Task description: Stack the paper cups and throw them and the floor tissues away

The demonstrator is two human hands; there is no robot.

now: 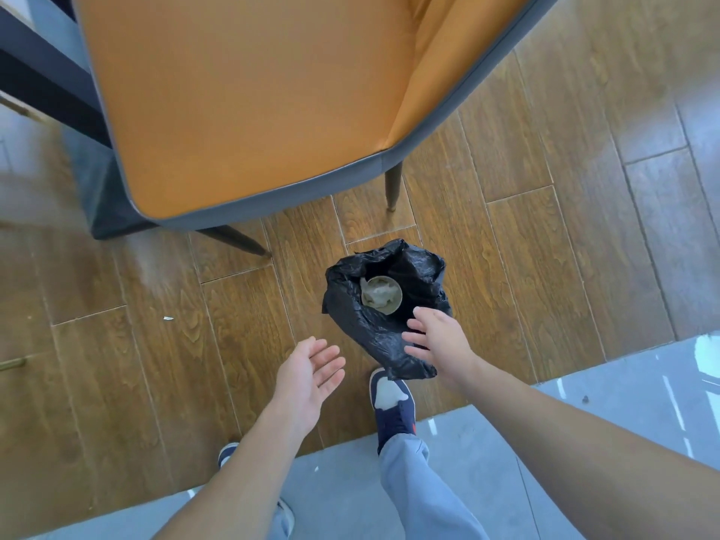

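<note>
A black bin bag [383, 333] stands open on the wooden floor. Inside it lies a paper cup [382, 296] with crumpled tissue in its mouth. My right hand [438, 339] hovers over the bag's near right rim, fingers spread, holding nothing. My left hand [311, 374] is to the left of the bag, palm up and fingers apart, also with nothing in it.
An orange chair [253, 99] with grey edging and dark legs stands just beyond the bag. My right shoe [389, 403] is beside the bag's near edge. A small white scrap [168, 318] lies on the floor at the left. Grey tiles [584, 422] begin at the lower right.
</note>
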